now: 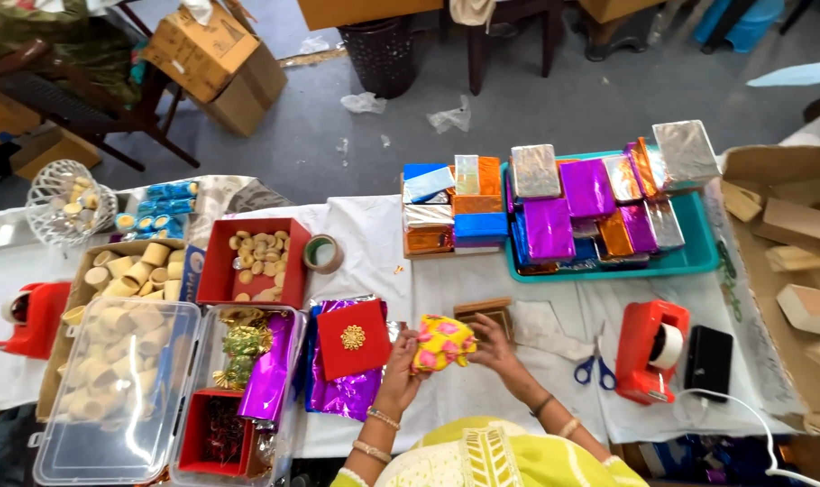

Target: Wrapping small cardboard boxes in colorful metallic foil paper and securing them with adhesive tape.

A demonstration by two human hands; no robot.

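Observation:
Both my hands hold a small yellow cloth pouch with pink flowers just above the white-covered table. My left hand grips its left side. My right hand grips its right side. A small wooden box lies just behind the pouch. A red square box with a gold ornament rests on purple foil sheets to the left of my left hand.
A teal tray carries several foil-wrapped boxes at the back right. A red tape dispenser, blue-handled scissors and a black phone lie at the right. Red trays, a clear plastic bin and paper rolls fill the left.

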